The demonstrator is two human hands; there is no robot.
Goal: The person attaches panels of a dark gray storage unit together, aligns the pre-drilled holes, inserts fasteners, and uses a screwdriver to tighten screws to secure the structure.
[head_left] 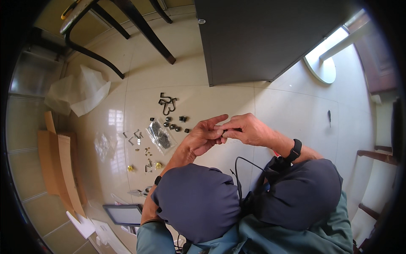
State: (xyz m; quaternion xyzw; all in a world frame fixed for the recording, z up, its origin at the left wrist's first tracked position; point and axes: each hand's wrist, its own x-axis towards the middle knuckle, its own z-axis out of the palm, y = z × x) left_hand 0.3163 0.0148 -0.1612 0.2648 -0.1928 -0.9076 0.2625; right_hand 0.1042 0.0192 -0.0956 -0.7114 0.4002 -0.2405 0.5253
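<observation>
My left hand (pixel 204 136) and my right hand (pixel 250 129) meet above the floor, just past my knees. Their fingertips pinch a small black part (pixel 223 133) between them, mostly hidden by the fingers, so its kind does not show. Left of my hands lie several round black knobs or feet (pixel 172 126) and a small black cluster of parts (pixel 182 119). Close by is a clear plastic bag of dark hardware (pixel 160 135). Beyond these sits a pile of black metal hooks (pixel 167 103).
Small screws (pixel 147 151), metal brackets (pixel 136 136) and brass-coloured pieces (pixel 158 165) are scattered at left, near pliers (pixel 141 192). A cardboard box (pixel 59 165) stands far left. A dark cabinet (pixel 262 42) and a chair (pixel 139 29) stand ahead; a screwdriver (pixel 329 118) lies right.
</observation>
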